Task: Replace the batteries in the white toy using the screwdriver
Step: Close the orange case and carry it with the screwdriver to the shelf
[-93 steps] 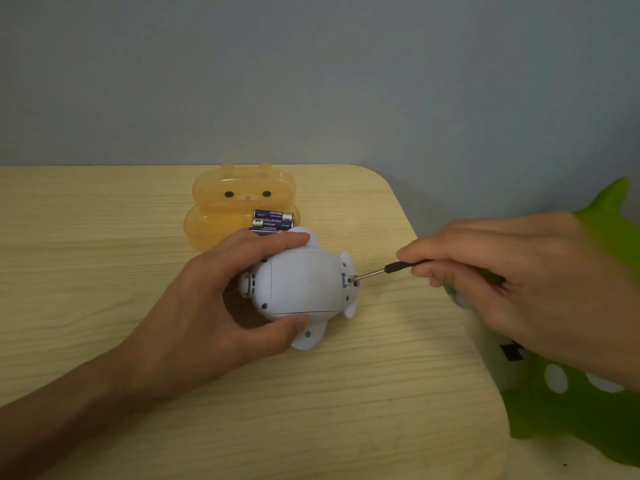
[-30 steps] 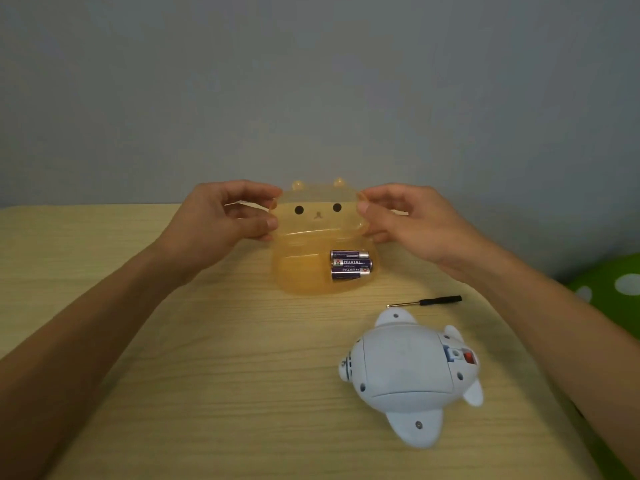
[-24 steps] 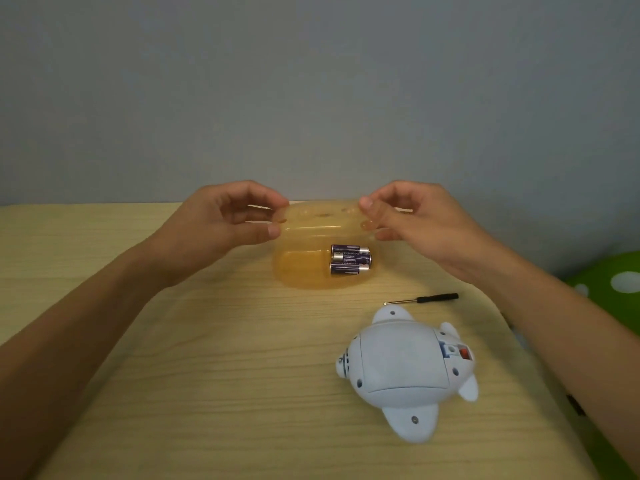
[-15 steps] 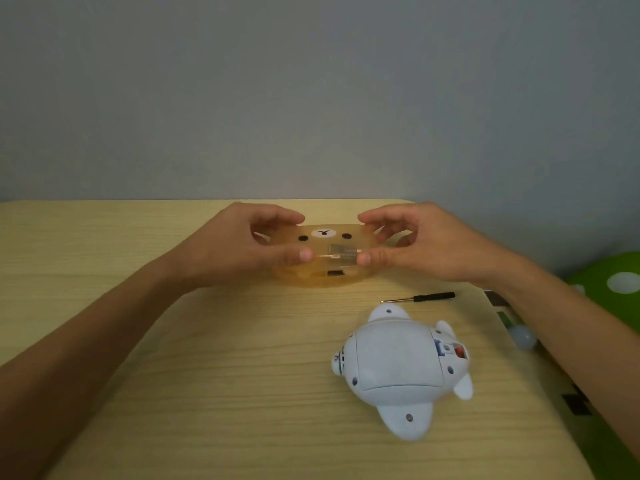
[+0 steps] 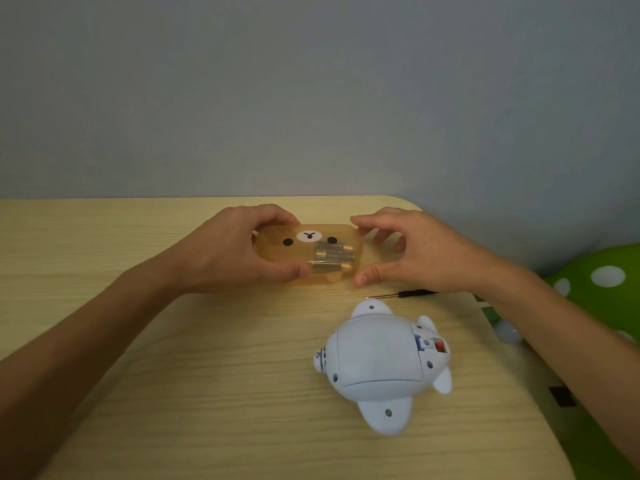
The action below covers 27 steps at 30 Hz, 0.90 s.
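Pale wooden desk [image 5: 173, 375] against a grey wall: the left hand [image 5: 228, 251] has its fingers clamped on a closed translucent orange bear-faced case [image 5: 308, 252] with batteries [image 5: 332, 259] inside. The right hand [image 5: 412, 254] has its fingers spread at the case's other end. Nearer than the right fingers lie a thin black-handled screwdriver [image 5: 403, 294] and the white plastic toy [image 5: 381, 363].

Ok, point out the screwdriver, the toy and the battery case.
screwdriver [image 5: 414, 293], head view, black handle
toy [image 5: 377, 355], head view, middle of white belly cover
case [image 5: 277, 251], head view, orange lid

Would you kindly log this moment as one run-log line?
left hand: on case | right hand: beside case, open | case: shut, batteries inside | screwdriver, toy: on table
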Tool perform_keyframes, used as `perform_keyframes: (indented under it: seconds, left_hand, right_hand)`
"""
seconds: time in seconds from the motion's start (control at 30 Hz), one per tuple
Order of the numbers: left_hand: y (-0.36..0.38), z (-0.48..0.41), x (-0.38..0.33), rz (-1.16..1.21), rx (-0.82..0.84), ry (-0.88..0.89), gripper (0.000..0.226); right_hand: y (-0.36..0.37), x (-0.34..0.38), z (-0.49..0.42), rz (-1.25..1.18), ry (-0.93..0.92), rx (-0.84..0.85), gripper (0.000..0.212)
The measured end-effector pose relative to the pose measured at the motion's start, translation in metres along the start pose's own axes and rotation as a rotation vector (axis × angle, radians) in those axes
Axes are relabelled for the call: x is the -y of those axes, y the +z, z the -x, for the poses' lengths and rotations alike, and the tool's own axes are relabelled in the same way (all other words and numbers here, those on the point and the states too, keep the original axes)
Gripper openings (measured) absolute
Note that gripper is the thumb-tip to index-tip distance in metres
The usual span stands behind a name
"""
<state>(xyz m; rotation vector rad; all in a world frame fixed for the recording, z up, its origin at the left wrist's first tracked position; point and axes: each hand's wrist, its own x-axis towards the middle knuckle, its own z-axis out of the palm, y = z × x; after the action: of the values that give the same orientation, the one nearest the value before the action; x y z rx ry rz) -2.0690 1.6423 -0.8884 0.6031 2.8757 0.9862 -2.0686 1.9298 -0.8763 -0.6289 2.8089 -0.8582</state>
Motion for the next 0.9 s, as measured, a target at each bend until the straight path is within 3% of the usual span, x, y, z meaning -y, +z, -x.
perform_keyframes:
  seconds: [0.2,0.4,0.6,0.77,0.9]
  left_hand:
    - [0.005,-0.001,0.002,-0.032,-0.026,0.019,0.081]
    - [0.011,-0.001,0.001,-0.030,-0.041,-0.005,0.099]
    - [0.016,0.003,0.001,-0.022,-0.085,0.016,0.079]
    - [0.005,0.001,-0.001,0.010,-0.176,-0.043,0.072]
    - [-0.050,-0.003,-0.034,0.097,-0.236,-0.128,0.064]
  right_hand:
    - [-0.027,-0.026,0.040,-0.017,0.105,0.155,0.068]
    - [-0.014,-0.035,0.055,-0.169,0.100,-0.029,0.016]
    - [-0.005,-0.038,0.055,-0.211,0.066,-0.161,0.008]
    - [-0.010,-0.028,0.037,-0.528,0.101,-0.404,0.008]
    - [-0.057,0.013,0.013,-0.655,0.094,-0.442,0.007]
